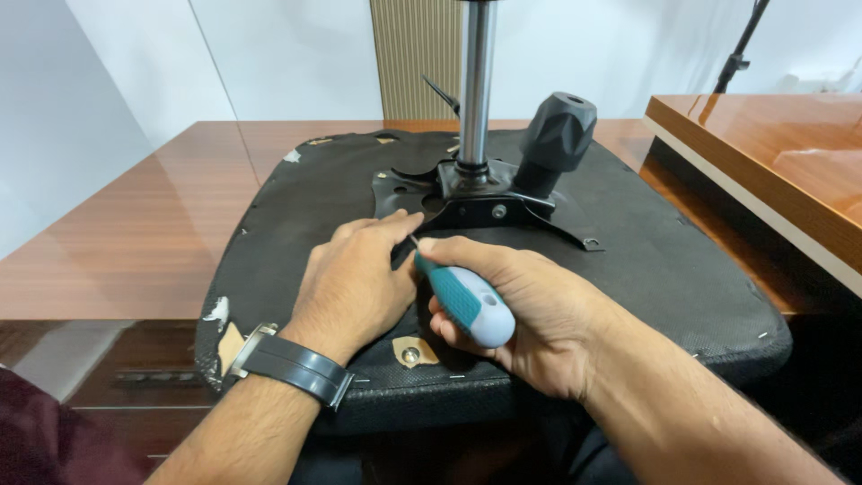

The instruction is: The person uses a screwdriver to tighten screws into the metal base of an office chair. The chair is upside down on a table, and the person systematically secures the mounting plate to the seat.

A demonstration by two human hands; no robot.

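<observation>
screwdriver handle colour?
Teal with a white end, on the screwdriver in the right hand; head view.

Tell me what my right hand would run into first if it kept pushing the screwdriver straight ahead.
Likely the black metal bracket on the seat underside: the right hand aims the screwdriver there, though left fingers hide the tip.

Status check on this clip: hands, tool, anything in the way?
Right hand gripping teal screwdriver. Left hand flat on upturned seat base, steadying tip. Metal mounting plate ahead, nothing blocking.
</observation>
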